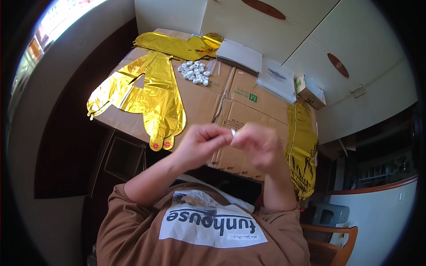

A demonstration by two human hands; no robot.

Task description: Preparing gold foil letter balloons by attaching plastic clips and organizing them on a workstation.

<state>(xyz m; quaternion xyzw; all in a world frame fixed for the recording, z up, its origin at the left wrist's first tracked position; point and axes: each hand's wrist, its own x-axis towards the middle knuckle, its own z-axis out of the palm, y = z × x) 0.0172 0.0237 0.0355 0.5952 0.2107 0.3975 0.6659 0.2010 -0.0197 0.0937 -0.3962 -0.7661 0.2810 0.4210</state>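
Both my hands meet above the near part of the cardboard-covered table. Between the fingertips shows a small white piece (233, 132), too small to name. My left hand (205, 144) pinches it from the left with thumb and forefinger. Smeared by motion, my right hand (259, 144) closes at the piece's other side. A heap of small white crumpled bits (194, 72) lies farther back on the cardboard. Left of my hands, a flat gold foil balloon (157, 95), shaped like a letter A, hangs slightly over the table's front edge.
More gold foil (166, 45) lies at the back left; another foil strip (301, 146) drapes over the right edge. A white flat box (239, 55), a clear plastic bag (277, 80) and a small carton (310, 91) line the back. An orange-brown chair (348, 244) stands lower right.
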